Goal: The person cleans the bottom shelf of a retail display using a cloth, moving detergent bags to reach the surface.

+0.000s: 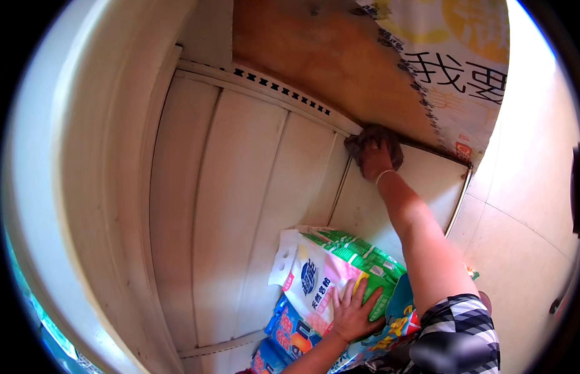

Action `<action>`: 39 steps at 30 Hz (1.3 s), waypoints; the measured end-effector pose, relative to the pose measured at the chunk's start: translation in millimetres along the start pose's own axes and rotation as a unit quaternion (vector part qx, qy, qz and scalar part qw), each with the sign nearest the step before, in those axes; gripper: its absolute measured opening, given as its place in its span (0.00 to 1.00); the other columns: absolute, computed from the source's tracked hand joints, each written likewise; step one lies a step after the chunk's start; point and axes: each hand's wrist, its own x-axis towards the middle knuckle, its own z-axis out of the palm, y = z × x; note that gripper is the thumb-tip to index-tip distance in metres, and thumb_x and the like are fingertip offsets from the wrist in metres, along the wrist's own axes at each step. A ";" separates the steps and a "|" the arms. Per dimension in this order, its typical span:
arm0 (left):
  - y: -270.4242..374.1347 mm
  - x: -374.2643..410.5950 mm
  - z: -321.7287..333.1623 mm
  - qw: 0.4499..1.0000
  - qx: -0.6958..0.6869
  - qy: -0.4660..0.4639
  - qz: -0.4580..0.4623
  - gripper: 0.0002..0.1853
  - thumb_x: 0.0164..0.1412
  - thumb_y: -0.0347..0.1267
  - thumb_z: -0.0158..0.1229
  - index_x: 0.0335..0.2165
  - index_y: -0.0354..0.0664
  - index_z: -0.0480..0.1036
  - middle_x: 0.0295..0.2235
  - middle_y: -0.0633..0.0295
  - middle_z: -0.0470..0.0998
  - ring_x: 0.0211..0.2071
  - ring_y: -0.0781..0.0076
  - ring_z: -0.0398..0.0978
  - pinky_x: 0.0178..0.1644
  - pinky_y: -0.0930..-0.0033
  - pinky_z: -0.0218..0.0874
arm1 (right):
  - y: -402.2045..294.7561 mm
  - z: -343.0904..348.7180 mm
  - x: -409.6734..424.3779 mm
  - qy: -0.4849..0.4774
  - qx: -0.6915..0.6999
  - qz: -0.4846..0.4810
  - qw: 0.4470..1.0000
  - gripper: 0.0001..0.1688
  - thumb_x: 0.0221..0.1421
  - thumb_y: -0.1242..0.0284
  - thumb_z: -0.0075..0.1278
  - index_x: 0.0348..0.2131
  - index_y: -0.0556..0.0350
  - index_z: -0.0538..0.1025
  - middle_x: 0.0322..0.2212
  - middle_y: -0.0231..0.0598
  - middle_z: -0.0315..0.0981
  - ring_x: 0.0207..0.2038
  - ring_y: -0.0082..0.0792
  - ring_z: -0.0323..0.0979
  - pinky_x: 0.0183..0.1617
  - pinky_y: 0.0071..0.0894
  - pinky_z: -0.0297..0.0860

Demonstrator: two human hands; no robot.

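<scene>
My right hand (377,156) is pressed on a crumpled dark grey-brown cloth (393,148) in the corner where the white metal shelf panel (364,201) meets the upright side panel. A thin bracelet circles that wrist. Lower down, my left hand (354,312) rests with spread fingers on a white and green bag of washing powder (318,276), which stands among other packets. Blue detergent bags (290,327) lie beside and below it, and more green bags (360,252) are stacked behind.
A side panel with a worn printed poster (439,70) rises along the shelf's far end. A slotted metal strip (280,89) edges the back panels (238,187). Curved pale shelf edges (98,187) bound the left. Beyond the shelf's right edge is tiled floor (514,243).
</scene>
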 end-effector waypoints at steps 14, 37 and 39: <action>-2.9 0.8 0.7 1.000 0.019 -0.006 -0.008 0.39 0.31 0.50 0.65 0.48 0.58 0.68 0.55 0.54 0.57 0.58 0.50 0.49 0.57 0.36 0.36 | -102.2 28.9 -82.8 -0.212 -0.001 -0.363 0.907 0.17 0.50 0.63 0.43 0.39 0.41 0.77 0.46 0.32 0.69 0.52 0.36 0.61 0.53 0.45 0.53; -3.3 -2.4 2.4 1.000 0.011 0.025 0.000 0.39 0.31 0.51 0.64 0.49 0.60 0.67 0.54 0.56 0.57 0.57 0.52 0.49 0.56 0.34 0.38 | -54.6 -19.8 -109.2 -0.221 -0.021 -0.440 0.870 0.19 0.42 0.62 0.49 0.39 0.35 0.76 0.44 0.34 0.64 0.51 0.37 0.58 0.48 0.45 0.59; -4.8 -1.4 1.8 1.000 0.015 0.013 -0.004 0.39 0.32 0.51 0.64 0.49 0.61 0.66 0.54 0.56 0.57 0.57 0.52 0.49 0.56 0.35 0.37 | -24.2 -38.7 -130.3 -0.241 -0.031 -0.462 0.853 0.21 0.41 0.60 0.49 0.40 0.35 0.76 0.46 0.34 0.63 0.52 0.37 0.57 0.49 0.46 0.58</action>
